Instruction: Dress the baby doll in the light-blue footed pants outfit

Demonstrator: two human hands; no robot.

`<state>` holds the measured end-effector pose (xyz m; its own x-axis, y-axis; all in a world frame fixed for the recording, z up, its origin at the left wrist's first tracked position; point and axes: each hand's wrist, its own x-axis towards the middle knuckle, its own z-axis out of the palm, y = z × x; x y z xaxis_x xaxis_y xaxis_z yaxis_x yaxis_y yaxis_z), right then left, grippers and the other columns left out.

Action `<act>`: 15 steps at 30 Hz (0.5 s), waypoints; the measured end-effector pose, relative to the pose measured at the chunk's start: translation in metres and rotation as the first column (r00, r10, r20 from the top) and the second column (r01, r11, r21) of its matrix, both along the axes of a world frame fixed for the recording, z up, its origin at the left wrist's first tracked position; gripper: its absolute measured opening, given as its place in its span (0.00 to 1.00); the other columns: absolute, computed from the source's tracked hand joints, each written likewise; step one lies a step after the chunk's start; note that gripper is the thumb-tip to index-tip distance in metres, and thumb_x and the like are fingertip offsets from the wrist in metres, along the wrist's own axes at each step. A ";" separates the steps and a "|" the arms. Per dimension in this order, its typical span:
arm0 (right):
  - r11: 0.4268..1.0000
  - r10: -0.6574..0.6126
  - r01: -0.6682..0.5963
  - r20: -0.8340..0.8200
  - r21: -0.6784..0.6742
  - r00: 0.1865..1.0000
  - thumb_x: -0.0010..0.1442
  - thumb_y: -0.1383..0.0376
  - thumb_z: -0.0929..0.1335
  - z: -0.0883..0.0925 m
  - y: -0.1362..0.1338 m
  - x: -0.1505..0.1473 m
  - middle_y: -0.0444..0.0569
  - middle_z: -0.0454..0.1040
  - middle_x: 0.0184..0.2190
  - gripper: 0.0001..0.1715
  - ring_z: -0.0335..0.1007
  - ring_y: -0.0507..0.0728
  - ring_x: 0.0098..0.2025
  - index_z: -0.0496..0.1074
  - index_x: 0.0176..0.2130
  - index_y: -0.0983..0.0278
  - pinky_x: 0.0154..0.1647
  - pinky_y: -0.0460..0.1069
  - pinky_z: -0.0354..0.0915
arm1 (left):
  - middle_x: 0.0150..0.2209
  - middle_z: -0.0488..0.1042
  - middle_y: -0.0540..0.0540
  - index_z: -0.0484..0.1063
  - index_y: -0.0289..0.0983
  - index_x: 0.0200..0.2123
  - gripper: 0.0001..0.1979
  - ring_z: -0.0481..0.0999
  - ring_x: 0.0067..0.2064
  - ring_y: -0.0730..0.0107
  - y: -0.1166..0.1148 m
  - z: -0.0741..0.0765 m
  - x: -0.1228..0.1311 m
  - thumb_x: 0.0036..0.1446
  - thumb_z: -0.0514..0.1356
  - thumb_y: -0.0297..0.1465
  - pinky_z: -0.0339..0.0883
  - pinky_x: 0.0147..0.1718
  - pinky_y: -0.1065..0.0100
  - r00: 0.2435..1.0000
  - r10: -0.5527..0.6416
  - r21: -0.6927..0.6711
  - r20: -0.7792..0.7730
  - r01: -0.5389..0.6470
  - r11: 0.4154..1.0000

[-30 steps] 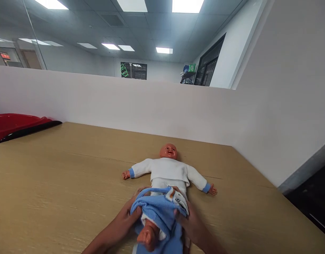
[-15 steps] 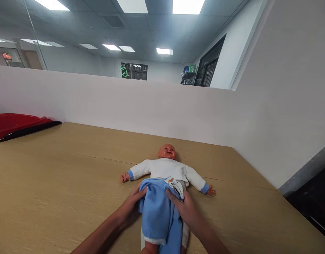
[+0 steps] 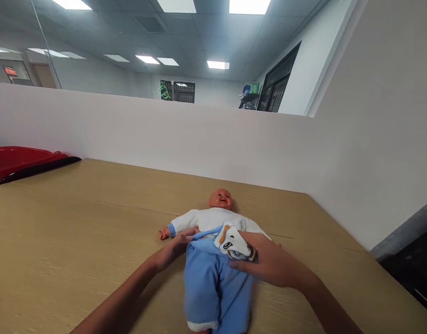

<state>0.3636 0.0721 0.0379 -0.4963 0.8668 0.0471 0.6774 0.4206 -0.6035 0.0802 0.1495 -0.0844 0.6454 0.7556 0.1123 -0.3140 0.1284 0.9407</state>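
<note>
A baby doll (image 3: 220, 200) in a white top lies on its back on the wooden table (image 3: 77, 232), head away from me. Blue trousers (image 3: 213, 287) cover its legs up to the waist. My left hand (image 3: 175, 246) pinches the waistband at the doll's left side. My right hand (image 3: 269, 262) grips the waistband on the other side, where a white patch with an orange and black picture (image 3: 230, 241) folds over my fingers. The doll's right arm is hidden behind my right hand.
A white partition (image 3: 130, 134) runs along the far edge of the table and a white wall (image 3: 373, 139) closes the right side. A red and black object (image 3: 22, 162) lies at the far left.
Both hands have moved away from me, up the doll's body, drawing the bunched blue trousers over the legs to the waist. The bare foot is now covered.
</note>
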 end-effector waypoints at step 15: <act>0.996 -0.088 0.082 0.191 0.042 0.978 0.71 0.50 0.68 0.006 0.000 0.031 0.42 0.73 0.29 0.17 0.65 0.56 0.30 0.76 0.37 0.58 0.32 0.49 0.55 | 0.43 0.78 0.48 0.79 0.39 0.48 0.17 0.74 0.43 0.61 0.010 0.092 0.018 0.66 0.63 0.45 0.66 0.43 0.67 0.814 0.008 0.511 -0.580 0.356 0.782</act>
<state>0.3942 0.0720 0.0439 -0.4237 0.9057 -0.0126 0.8136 0.3744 -0.4449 0.0984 0.1595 0.0074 0.8464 0.5261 0.0827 0.2206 -0.4877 0.8447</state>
